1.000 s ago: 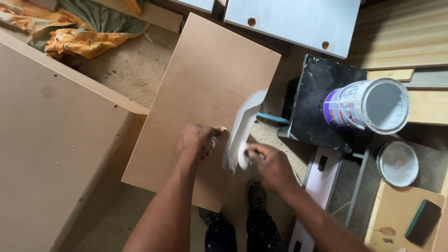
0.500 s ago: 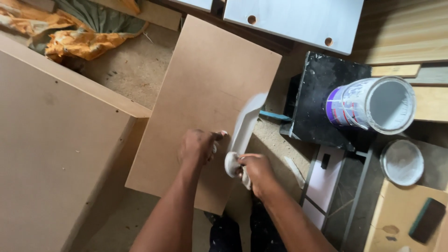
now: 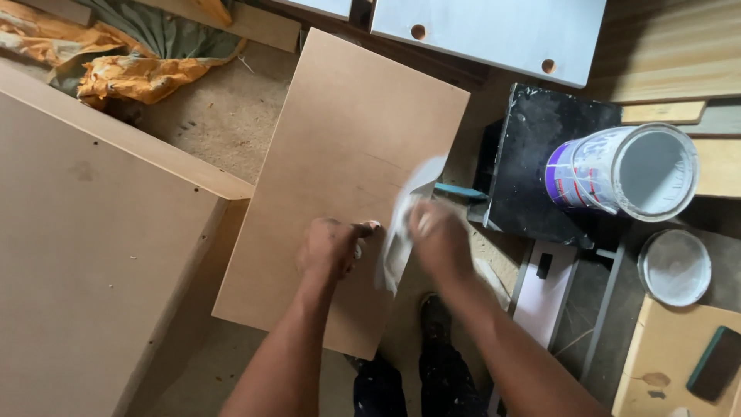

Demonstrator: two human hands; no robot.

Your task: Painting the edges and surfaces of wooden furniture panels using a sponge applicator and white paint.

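We saw the left hand (image 3: 330,249) curled, knuckles resting on the brown board (image 3: 347,154) near its right edge, thumb pointing right. The right hand (image 3: 441,235) gripped a white cloth (image 3: 401,232), blurred, against that same edge. The board lay tilted on the sawdust floor (image 3: 224,116). Well to the right, an open paint bucket (image 3: 625,171) stood on a black block (image 3: 532,162), its lid (image 3: 675,267) just beside.

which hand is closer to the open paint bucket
Right. The right hand, blurred against the board's edge with a white rag, sits left of the paint bucket; the left hand rests farther left on the board.
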